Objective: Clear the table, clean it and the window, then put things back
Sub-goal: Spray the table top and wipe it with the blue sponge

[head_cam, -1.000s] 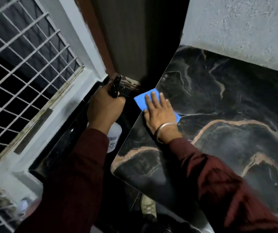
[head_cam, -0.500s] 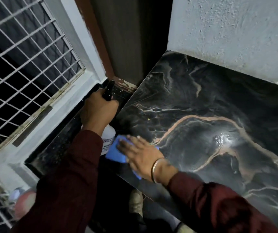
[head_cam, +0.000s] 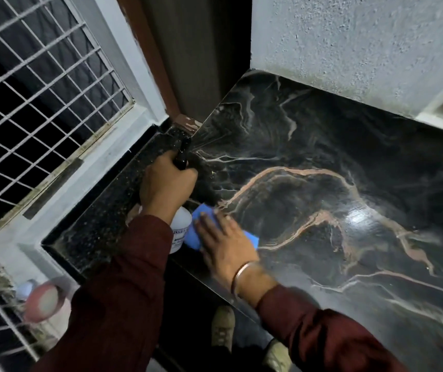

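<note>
At the far left, the barred window [head_cam: 40,108] waits above its dark sill [head_cam: 102,210], not yet touched by the cloth. The left hand [head_cam: 165,187] has its fingers curled tight round the neck of the spray bottle [head_cam: 180,229], nozzle aimed toward the worktop's near-left corner, likely so fresh cleaner is ready without setting it down. Just to its right, the right hand [head_cam: 225,245] lies flat, fingers straight and spread, pressing the blue cloth [head_cam: 197,232] onto the marbled worktop [head_cam: 335,210] at its left edge, which suits broad wiping.
</note>
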`<state>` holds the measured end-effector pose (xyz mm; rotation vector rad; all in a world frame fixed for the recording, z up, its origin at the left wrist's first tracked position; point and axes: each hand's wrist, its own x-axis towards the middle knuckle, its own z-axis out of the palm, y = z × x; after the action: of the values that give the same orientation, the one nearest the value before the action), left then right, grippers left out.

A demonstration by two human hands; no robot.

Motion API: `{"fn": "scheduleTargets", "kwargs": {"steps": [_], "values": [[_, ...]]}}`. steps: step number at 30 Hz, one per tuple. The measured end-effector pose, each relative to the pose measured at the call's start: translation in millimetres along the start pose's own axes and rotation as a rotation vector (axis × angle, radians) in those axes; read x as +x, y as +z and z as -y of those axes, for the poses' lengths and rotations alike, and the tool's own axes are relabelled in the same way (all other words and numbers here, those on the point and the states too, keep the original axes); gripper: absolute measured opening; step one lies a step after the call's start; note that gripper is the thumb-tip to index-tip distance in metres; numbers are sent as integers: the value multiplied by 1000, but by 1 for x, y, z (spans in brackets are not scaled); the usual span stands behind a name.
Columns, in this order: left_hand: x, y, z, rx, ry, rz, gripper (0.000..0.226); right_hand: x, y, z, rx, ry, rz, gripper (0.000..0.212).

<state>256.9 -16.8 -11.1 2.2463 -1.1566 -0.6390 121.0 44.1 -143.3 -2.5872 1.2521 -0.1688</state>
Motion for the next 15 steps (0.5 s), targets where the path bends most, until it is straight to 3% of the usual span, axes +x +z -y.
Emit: {"fn": "scheduleTargets", "kwargs": {"steps": [2,4,6,9,11,13,15], "values": [[1,2,0,-5,-4,-13,20,-19,2,24,-10,-217,98,58],[3,1,0,-8,-5,-12,25,-10,-1,-4,-67,-310,75,55],[3,-2,0,-6,-1,-11,24,12,-13,-54,-157,-183,42,54],[3,-9,5,4,16,-26,14,47,-43,-141,-181,247,-21,61],[3,-13,6,6,21,-29,9,61,-56,-158,-117,488,-33,57],[3,-13,3,7,22,-31,10,69,-48,-124,-103,491,-62,59],[0,-10,-3,5,21,-26,15,55,-30,-67,-104,233,-31,61]]}}
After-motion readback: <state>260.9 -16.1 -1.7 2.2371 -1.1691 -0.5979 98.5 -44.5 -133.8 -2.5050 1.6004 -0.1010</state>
